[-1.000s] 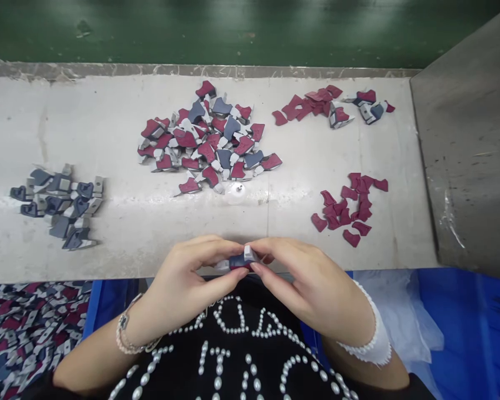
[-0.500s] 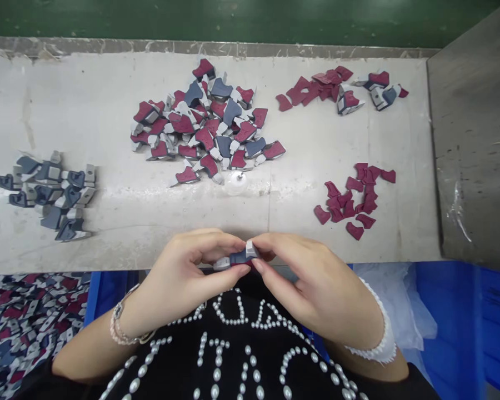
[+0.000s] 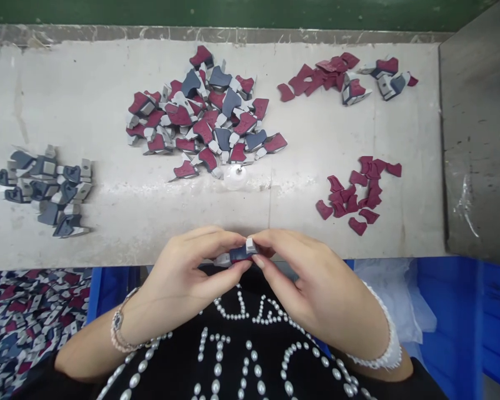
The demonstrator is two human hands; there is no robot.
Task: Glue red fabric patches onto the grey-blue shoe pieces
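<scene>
The small, chunky piece in slate blue, pale grey and crimson (image 3: 240, 254), apparently moulded plastic, is between the fingertips of both hands, just off the near edge of the bench (image 3: 150, 222). The left hand (image 3: 183, 283) pinches it narrowly between thumb and fingers, and the right hand (image 3: 316, 283) closes on its other end in the same way. It looks light and stiff, unlikely to bend or break under a firm pinch; its smooth faces might slip a little, so the blocky slate-blue middle seems the surest place to grip, with the pale grey projections as a guide for turning it. The thin, flat crimson pieces (image 3: 352, 200) on the right would probably flex more and be fiddlier to lift, best taken by their edges. The bench has a pale, scuffed covering, shiny in places, and carries a heap of mixed crimson, slate-blue and grey pieces (image 3: 204, 130) in the middle and a cluster of slate-blue and grey pieces (image 3: 45, 189) on the left. A stained metal panel (image 3: 479, 139) closes the right end, a green surface (image 3: 233, 14) runs beyond the far edge, and below on the right are a blue plastic bin (image 3: 450, 316) and translucent plastic sheeting (image 3: 391, 294).
</scene>
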